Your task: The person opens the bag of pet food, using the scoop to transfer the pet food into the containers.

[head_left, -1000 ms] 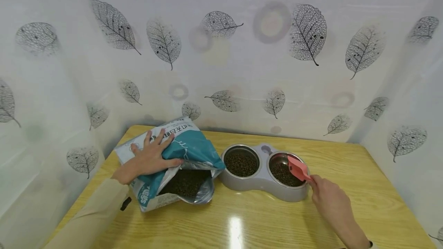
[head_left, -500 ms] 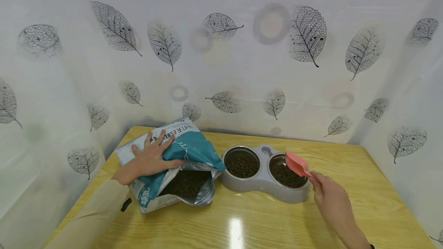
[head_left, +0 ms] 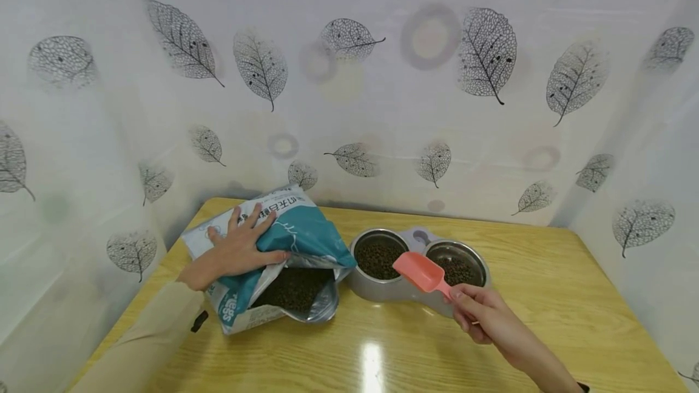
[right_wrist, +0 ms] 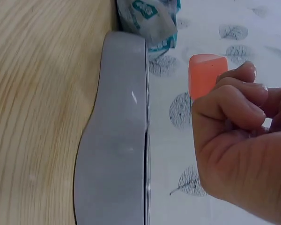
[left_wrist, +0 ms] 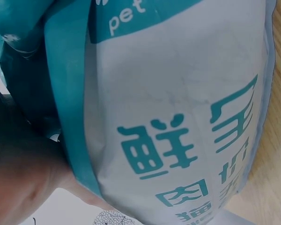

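Note:
My left hand point(head_left: 235, 251) rests with fingers spread on a teal-and-white pet food bag point(head_left: 308, 223) lying at the left of the table. The bag's mouth gapes toward the front, with brown kibble point(head_left: 295, 290) inside. My right hand point(head_left: 494, 320) grips the handle of a pink scoop point(head_left: 420, 272) above the front of a grey double-bowl feeder point(head_left: 377, 292). The scoop looks empty, its blade pointing left and partly covering the feeder. Kibble lies in both steel bowls. In the right wrist view, curled fingers point(right_wrist: 236, 101) hide the handle and the scoop's blade point(right_wrist: 207, 77) shows beyond them.
The feeder stands just right of the bag on a yellow wood-grain table point(head_left: 327, 356). A pale curtain point(head_left: 371, 108) with leaf prints rises behind the table and along both sides. A small black piece point(head_left: 199, 321) shows beside the left sleeve.
My right hand has lifted the scoop from the right bowl and moved it left, turning the blade so that its hollow shows. The left hand has stayed on the bag.

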Demonstrator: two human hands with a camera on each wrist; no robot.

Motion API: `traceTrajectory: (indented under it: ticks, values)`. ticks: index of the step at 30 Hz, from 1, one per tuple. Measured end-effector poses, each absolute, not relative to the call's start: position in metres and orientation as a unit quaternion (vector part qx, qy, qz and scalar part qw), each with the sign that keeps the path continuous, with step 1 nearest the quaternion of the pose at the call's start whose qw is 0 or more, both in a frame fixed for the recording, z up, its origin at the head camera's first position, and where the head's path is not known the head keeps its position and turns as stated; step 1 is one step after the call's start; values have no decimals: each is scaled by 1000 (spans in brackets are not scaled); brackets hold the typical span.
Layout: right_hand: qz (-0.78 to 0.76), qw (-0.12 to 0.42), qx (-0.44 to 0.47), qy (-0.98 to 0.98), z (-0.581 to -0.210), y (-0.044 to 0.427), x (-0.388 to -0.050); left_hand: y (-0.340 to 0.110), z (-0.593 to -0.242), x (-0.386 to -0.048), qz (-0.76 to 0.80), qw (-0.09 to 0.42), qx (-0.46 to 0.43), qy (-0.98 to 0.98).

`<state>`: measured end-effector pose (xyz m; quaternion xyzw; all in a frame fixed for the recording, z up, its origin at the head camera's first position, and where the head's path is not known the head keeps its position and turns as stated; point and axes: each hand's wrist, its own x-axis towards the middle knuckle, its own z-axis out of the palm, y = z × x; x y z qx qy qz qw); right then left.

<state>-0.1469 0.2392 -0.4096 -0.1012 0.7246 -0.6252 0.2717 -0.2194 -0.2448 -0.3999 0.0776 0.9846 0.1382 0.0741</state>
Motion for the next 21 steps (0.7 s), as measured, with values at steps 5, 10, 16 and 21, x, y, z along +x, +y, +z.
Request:
traceTrajectory:
  ticks: [5,10,16,21]
  values:
    - [-625,299,-123,711,-411,215,-144,-244,-398,-218,139,74,75,985]
    - [-621,331,-144,696,-417,184,-139,-244,-398,-217,140,72,75,985]
    - [-615,331,-164,697,-421,140,-133,-245,-400,-219,137,70,76,985]
    - [-624,341,-140,689,-423,104,-128,-246,-403,-220,135,69,77,986]
